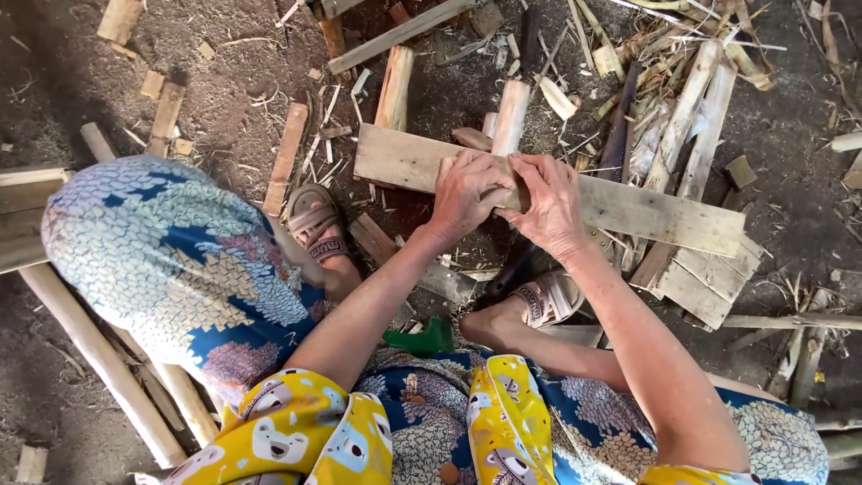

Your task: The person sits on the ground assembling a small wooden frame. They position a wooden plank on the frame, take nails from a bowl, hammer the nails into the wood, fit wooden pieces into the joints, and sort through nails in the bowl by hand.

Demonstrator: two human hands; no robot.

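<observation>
Plank [628, 208]: a long pale board lying across the middle of the floor [215, 81], its length running from 10 o'clock to 4 o'clock over a heap of offcuts [691, 278]. Both of your hands meet on its near edge, just left of mid-length. Left hand [464, 193]: palm down on the board, fingers [480, 171] curled and closed over a small wood piece [507, 193] that is almost hidden between the two hands. Right hand [552, 207]: pressed against the left from 3 o'clock, fingers folded narrow around the same piece; whether the thumb reaches under the board cannot be told. Split sticks [512, 117] stand off the board's far edge at 12 o'clock, touching it. A dark blade-like tool [620, 126] lies among the slats at 1 o'clock, apart from both hands. Your sandalled feet [316, 229] rest on the dirt at 7 and 5 o'clock of the hands, the right one close under the board. A green object [422, 339] sits near your knees at 6 o'clock. To do this well, in judgement: keep the board flat and steady on the heap, hold the small piece with both hands close together, and keep your toes back from the board's near edge.
</observation>
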